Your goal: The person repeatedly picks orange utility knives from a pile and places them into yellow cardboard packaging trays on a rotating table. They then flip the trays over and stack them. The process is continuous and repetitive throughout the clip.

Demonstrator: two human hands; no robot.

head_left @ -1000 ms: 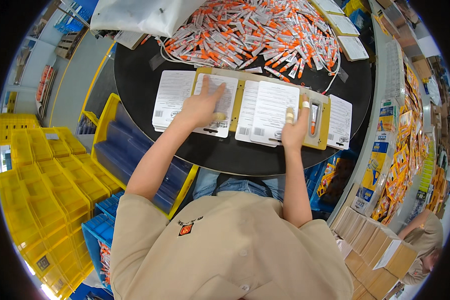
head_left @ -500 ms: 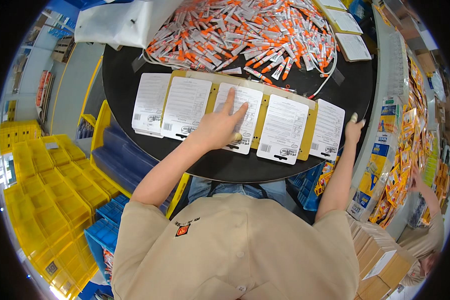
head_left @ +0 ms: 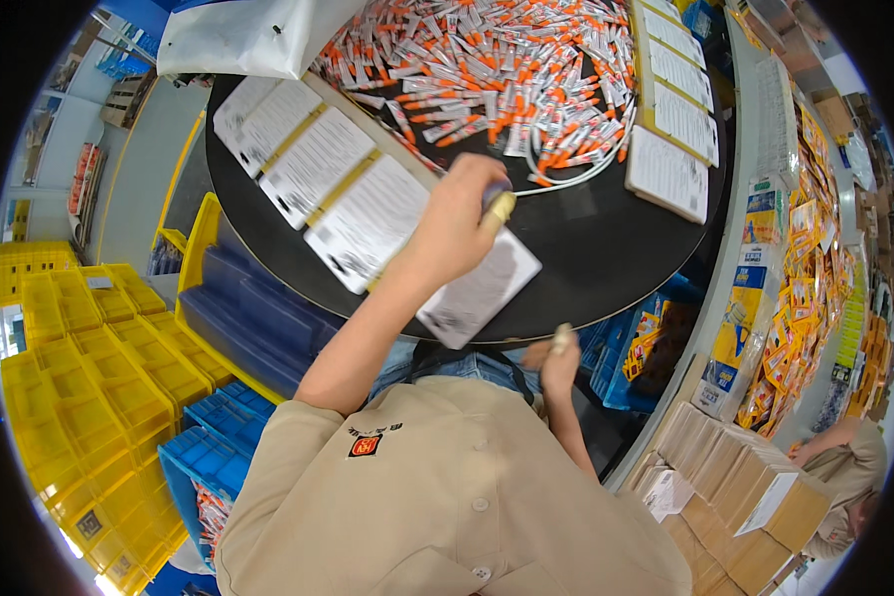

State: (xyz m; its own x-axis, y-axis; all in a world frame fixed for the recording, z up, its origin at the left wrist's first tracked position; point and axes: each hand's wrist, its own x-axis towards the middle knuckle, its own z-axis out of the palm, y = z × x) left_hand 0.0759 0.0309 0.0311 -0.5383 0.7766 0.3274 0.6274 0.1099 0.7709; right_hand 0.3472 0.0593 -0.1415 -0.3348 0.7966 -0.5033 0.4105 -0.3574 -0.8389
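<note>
My left hand [head_left: 457, 221] is curled over the right end of a gold holder strip [head_left: 344, 187] set at a slant on the black round table [head_left: 586, 233]. Its fingers are bent together, with a pale cover on one tip; whatever lies inside them is hidden. Printed white cards [head_left: 372, 221] with hanging slots lie along the strip, and the rightmost card [head_left: 482, 290] shows beneath my left wrist. My right hand [head_left: 556, 360] is low, beside the table's near edge, its fingers smeared by motion. A pale cover sits on its thumb.
Orange-capped small tubes [head_left: 487, 70] are heaped at the back, bordered by a white cable [head_left: 591, 179]. Another card-filled holder [head_left: 656, 124] lies at right. Yellow crates [head_left: 79, 387] stand left, cardboard boxes [head_left: 735, 487] right. Another person [head_left: 849, 477] works at far right.
The holder with its cards has turned and shifted to the far left. My left hand has gone from the middle card to the strip's end. My right hand has dropped toward me from the right edge.
</note>
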